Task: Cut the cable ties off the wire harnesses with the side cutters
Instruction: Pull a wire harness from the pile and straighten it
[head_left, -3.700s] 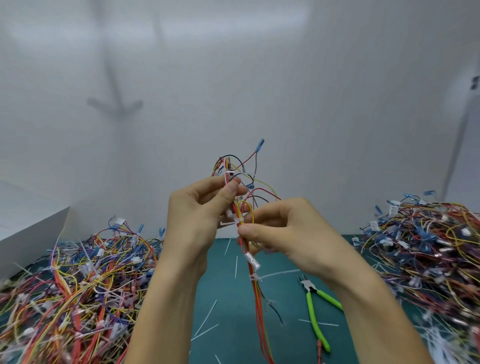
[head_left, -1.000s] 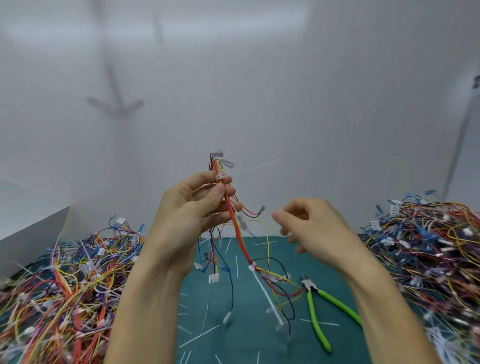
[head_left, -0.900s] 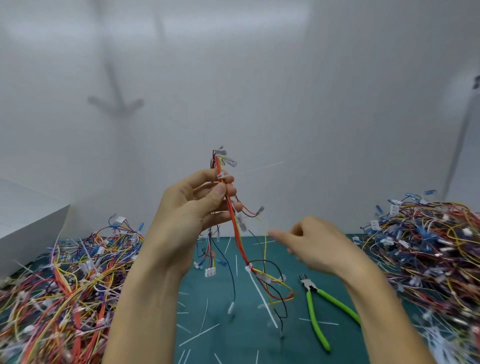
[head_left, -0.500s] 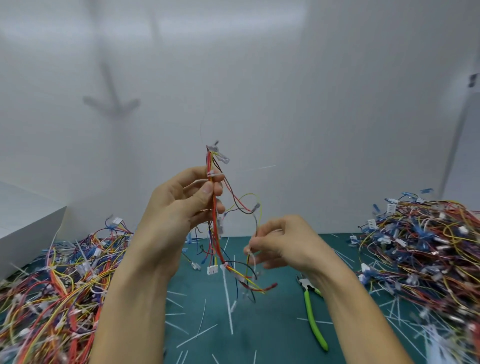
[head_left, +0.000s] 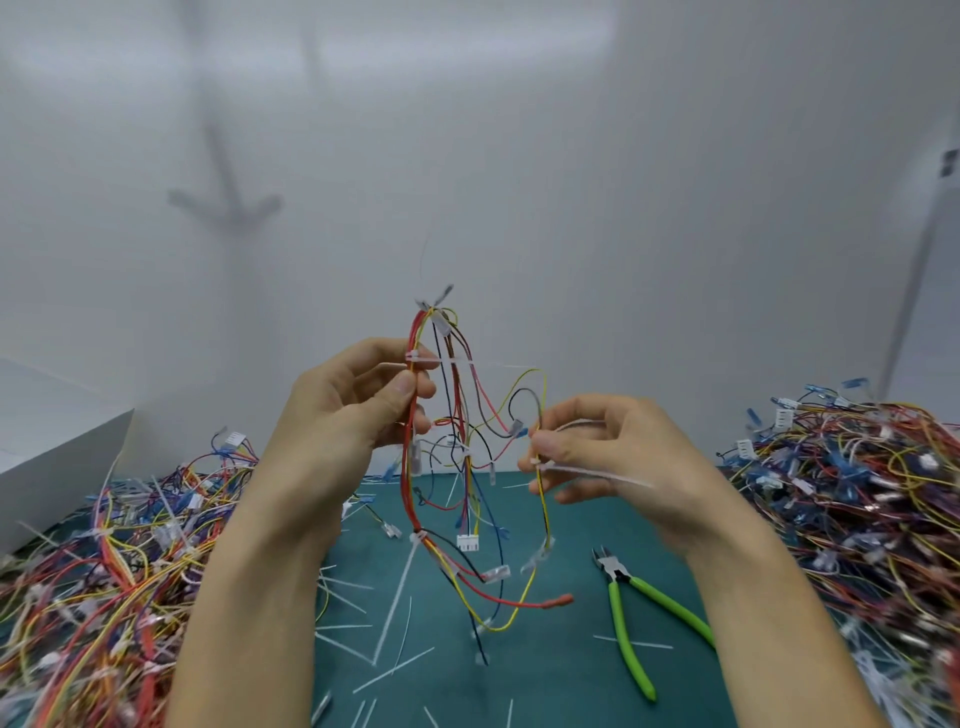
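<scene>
My left hand (head_left: 353, 410) holds a wire harness (head_left: 452, 467) upright above the green mat, thumb and fingers pinching its red and yellow wires just below a white cable tie (head_left: 426, 359). Another white tie (head_left: 418, 538) wraps the bundle lower down, its long tail hanging. My right hand (head_left: 608, 457) pinches a yellow and black branch of the same harness, with a white cable tie (head_left: 597, 474) sticking out to the right between its fingers. The green-handled side cutters (head_left: 631, 623) lie on the mat to the right, untouched.
A large heap of wire harnesses (head_left: 93, 561) fills the left side and another heap (head_left: 857, 509) fills the right. Several cut tie tails (head_left: 384, 639) litter the green mat (head_left: 545, 675). A white box (head_left: 47, 436) stands at far left, a white wall behind.
The harness has been loosened and now hangs spread out from my left hand. My right hand let go, dipped, then came back up and took hold of a side branch with a tie.
</scene>
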